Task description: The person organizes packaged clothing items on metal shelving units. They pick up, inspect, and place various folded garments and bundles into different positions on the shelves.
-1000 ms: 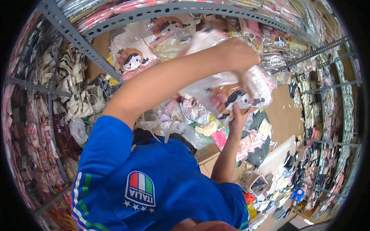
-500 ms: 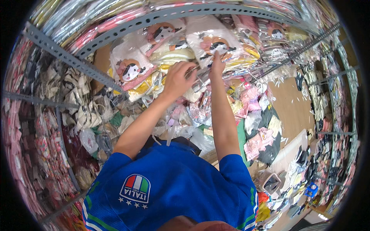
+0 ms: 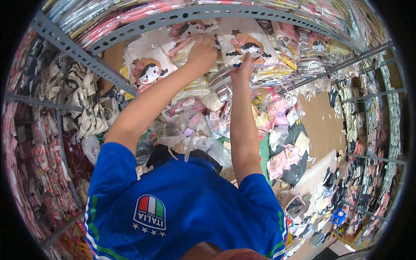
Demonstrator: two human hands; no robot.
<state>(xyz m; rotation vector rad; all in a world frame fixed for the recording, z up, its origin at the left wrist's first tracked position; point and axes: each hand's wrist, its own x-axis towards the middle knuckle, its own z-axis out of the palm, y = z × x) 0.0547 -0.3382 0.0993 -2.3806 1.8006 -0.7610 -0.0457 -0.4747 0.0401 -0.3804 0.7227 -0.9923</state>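
Note:
My right hand (image 3: 242, 69) grips the near edge of a white printed garment in a clear bag (image 3: 249, 37), its thumb on top of the cartoon face. That bag lies tilted on a stack of bagged clothes on the shelf. Farther left, my left hand (image 3: 203, 54) reaches between the stacks, fingers curled beside another bagged garment with a cartoon face (image 3: 188, 29). What is between those fingertips is hidden. A third bagged white garment (image 3: 149, 56) lies on the left stack, left of my left forearm.
A grey perforated metal beam (image 3: 182, 17) crosses above the stacks, and a slanting post (image 3: 82, 54) stands left. Loose bags and pink garments (image 3: 284, 160) heap below the shelf. Racks of packed clothes (image 3: 372, 125) line the right; a blue basket (image 3: 337, 216) sits low right.
My left hand has moved forward, away from my right hand, toward the back stack. The bagged garment in my right hand has shifted slightly right.

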